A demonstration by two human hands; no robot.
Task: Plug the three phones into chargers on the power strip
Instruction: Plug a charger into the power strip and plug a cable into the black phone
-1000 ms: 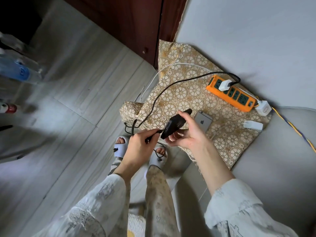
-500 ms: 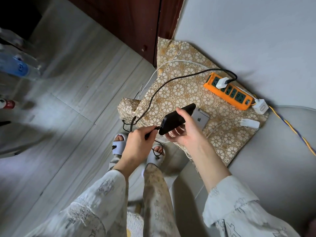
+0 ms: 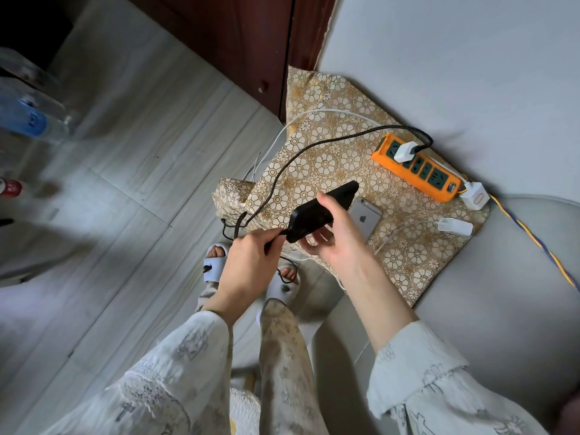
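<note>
My right hand (image 3: 335, 237) grips a black phone (image 3: 317, 213) above the patterned cushion (image 3: 339, 152). My left hand (image 3: 251, 262) pinches the plug end of a black braided cable (image 3: 301, 155) right at the phone's lower end. That cable runs to a white charger (image 3: 404, 151) seated in the orange power strip (image 3: 417, 169). A silver phone (image 3: 365, 216) lies face down on the cushion, partly behind my right hand. A loose white charger (image 3: 455, 227) with a white cable lies on the cushion to the right.
A white adapter block (image 3: 475, 197) sits at the strip's right end, with a yellow-blue cord (image 3: 539, 246) trailing right. A dark wooden cabinet (image 3: 238, 39) stands behind. Water bottles (image 3: 31, 117) lie at the left on the floor. My slippered feet (image 3: 216, 265) are below.
Both hands have stayed together; the black phone has tipped flatter and the cable plug now meets its lower end.
</note>
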